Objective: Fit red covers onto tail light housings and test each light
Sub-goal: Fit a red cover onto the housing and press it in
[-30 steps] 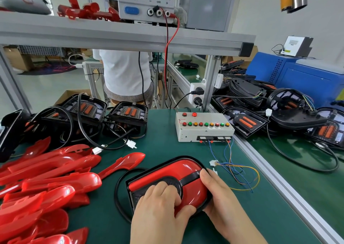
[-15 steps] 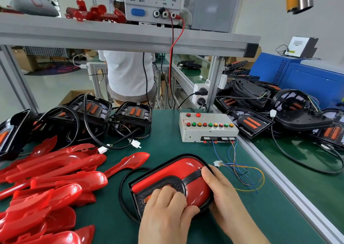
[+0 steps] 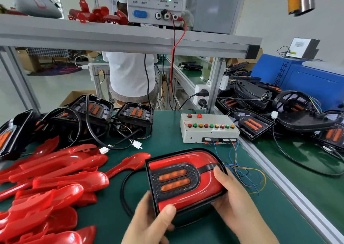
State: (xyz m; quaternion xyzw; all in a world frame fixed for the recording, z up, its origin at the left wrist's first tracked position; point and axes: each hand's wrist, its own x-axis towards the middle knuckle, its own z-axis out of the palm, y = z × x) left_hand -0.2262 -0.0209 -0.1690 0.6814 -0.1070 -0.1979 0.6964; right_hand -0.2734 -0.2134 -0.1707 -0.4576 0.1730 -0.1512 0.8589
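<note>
Both hands are on the unit now. The glossy red plastic cover [image 3: 206, 180] sits inside the black plastic tail light housing [image 3: 149, 171], low on the dark green bench mat [image 3: 167, 145], right in front of me.

My left hand [image 3: 154, 223] pinches the housing at its near corner on the flat end, thumb on top of the red. It's blurred, and the fingers underneath are hidden. My right hand [image 3: 232, 197] is curled round the rounded end, thumb laid across the cover.

The long axis runs left to right between my palms, flat end left, rounded end right, with the two orange oval lenses [image 3: 174, 180] facing up.

Here's what matters for the test. The grey test box with its row of coloured buttons [image 3: 210, 132] lies beyond the light and off to the right. Its thin blue and yellow leads [image 3: 247, 176] trail down just beside my right fingers. The housing's own black cable [image 3: 123, 188] loops out the opposite way, on my left side.

So I reckon the right hand is nearer for the leads, while the left would have to bring the cable across.
</note>
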